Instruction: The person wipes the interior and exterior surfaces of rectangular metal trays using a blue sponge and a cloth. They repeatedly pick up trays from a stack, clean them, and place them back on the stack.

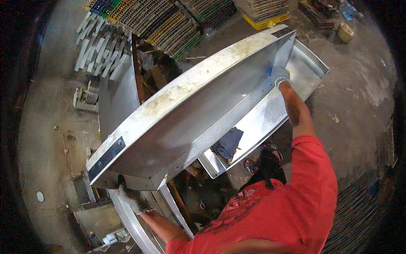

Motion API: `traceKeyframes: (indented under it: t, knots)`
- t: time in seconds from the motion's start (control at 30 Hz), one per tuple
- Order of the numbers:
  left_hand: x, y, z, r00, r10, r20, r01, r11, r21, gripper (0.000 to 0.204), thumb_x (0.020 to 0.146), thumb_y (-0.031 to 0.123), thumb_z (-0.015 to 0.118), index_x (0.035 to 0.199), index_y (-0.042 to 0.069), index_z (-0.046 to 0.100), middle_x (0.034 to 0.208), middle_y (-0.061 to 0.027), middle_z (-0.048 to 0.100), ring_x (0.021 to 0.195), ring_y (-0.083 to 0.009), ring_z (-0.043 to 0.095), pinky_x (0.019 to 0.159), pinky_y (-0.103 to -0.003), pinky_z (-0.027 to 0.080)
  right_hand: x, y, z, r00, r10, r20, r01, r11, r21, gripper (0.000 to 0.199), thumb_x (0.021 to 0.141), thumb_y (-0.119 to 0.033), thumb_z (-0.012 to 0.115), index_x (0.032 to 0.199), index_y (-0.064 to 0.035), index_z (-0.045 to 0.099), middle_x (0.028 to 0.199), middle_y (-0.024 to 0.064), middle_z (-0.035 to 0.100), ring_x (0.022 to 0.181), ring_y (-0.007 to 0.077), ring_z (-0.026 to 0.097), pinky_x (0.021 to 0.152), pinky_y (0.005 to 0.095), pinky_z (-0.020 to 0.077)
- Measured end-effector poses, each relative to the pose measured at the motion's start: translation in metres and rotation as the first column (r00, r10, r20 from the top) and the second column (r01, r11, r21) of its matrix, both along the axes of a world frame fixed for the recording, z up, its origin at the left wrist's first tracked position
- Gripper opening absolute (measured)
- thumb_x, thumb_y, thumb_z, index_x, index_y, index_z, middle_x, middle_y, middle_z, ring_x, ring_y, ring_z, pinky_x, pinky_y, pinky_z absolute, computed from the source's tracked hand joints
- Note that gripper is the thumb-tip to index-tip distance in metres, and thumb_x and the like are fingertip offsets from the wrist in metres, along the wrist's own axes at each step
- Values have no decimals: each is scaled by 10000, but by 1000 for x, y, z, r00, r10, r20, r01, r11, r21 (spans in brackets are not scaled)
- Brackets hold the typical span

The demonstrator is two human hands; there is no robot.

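A long, shallow sheet-metal tray (pixel 169 139) is tipped on its side in front of me, running from lower left to upper right. It has folded edges and a dark strip near each end of its pale, stained rim. My left hand (pixel 131 199), in a grey glove with dark fingertips, grips the tray's near-left end. At the far-right end, my right hand (pixel 280 75), also gloved, is closed on the tray's lower edge; its fingers are partly hidden. Beneath lies a second shiny metal tray (pixel 258 120), holding a crumpled dark cloth (pixel 228 143).
Stacked slatted crates (pixel 148 21) and a pile of bent metal pieces (pixel 99 46) stand at the far left. A small motor-like machine (pixel 89 94) and a cable (pixel 62 135) lie on the floor. Long metal rails (pixel 135 228) are below my left arm. Thin rods (pixel 359 216) lie at lower right.
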State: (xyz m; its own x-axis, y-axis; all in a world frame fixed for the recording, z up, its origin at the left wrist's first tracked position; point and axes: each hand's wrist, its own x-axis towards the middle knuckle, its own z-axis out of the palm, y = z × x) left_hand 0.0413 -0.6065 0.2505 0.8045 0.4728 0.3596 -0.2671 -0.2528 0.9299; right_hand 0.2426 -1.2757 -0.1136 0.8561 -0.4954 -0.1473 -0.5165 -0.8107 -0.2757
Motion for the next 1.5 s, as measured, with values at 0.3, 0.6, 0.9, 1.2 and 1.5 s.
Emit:
traceKeyframes:
  t: [0.3,0.6,0.9,1.2,1.5]
  knots:
    - [7,-44,2,991,105,88,-109,993,36,557,911,97,699,1430,-10,525,1372,-166,591,1196,-309,600,1060,-461,478,19,-6,11,941,338,-27,-329,929,170,470,868,-390,655,1151,-26,745,1168,251,735,1070,435,713,960,506,547]
    - [4,-77,28,991,-112,67,107,992,72,573,834,-46,712,1390,-31,577,1292,-128,653,1114,-233,633,1023,-385,490,-55,144,105,893,420,160,-441,749,495,368,809,-348,698,905,1,762,873,237,756,787,374,742,758,469,581]
    - [-42,-122,85,975,-208,82,179,945,275,529,867,6,753,1365,-20,578,1238,-122,642,1172,-198,599,1034,-342,467,-68,195,121,535,832,148,-776,553,-303,238,825,-248,696,990,-99,781,990,147,766,915,337,732,834,482,576]
    - [-46,-109,75,980,-153,124,69,858,510,538,870,42,789,1351,-25,557,1157,-109,617,1077,-204,610,988,-348,485,-98,285,138,230,948,219,-801,312,-512,203,848,-193,672,1024,-190,772,1046,111,743,998,316,697,902,457,553]
    - [-45,-105,69,965,-186,185,48,817,575,542,848,58,807,1335,-19,582,1136,-117,596,1056,-226,610,956,-362,491,-141,350,233,608,629,486,-793,442,420,299,879,-287,783,1010,-19,760,872,155,758,720,229,717,677,402,585]
